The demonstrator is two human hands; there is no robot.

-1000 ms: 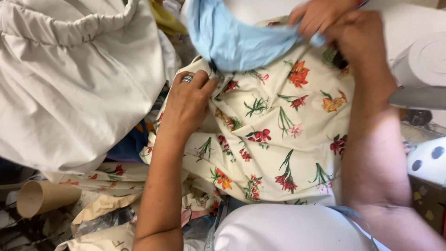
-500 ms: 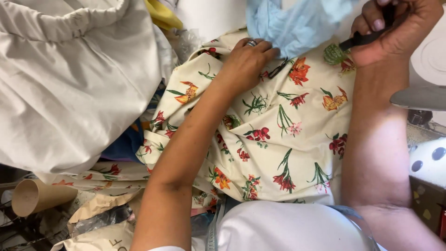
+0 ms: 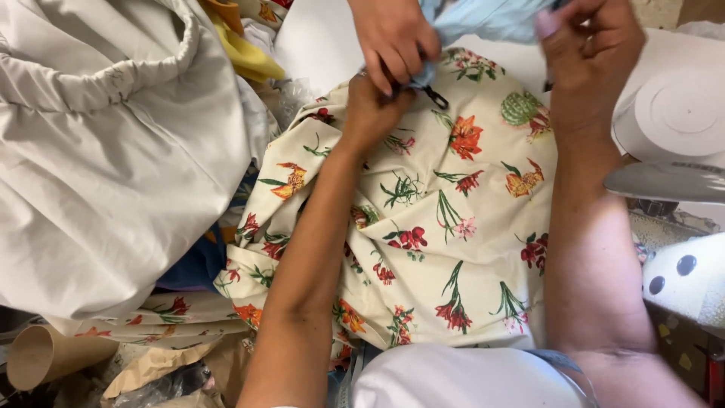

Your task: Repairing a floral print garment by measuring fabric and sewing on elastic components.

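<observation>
1. The floral cloth lies rumpled over the desk, between the person's forearms. Judging from the folds, it would be best smoothed flat toward the body, so that no crease runs up to its top edge where the hands meet.
2. The blue cloth is at the top of the view, stretched between two hands and touching the floral cloth's top edge. Even tension from both sides would probably keep the edges lined up.
3. The right hand pinches the blue cloth, fingers closed. A pink spot at its fingertips is too blurred to identify.
4. The left hand is curled at the floral cloth's top edge. Its fingertips are covered, so what it grips cannot be told.
5. Another person's hand reaches down from above, pinching the blue cloth just over the left hand. The two hands crowd each other, so slow moves seem wise.
6. A small black piece hangs below that pinch. It could be a clip or a zip pull.
7. The desk is buried, and the blue cloth is cut off by the frame.
</observation>
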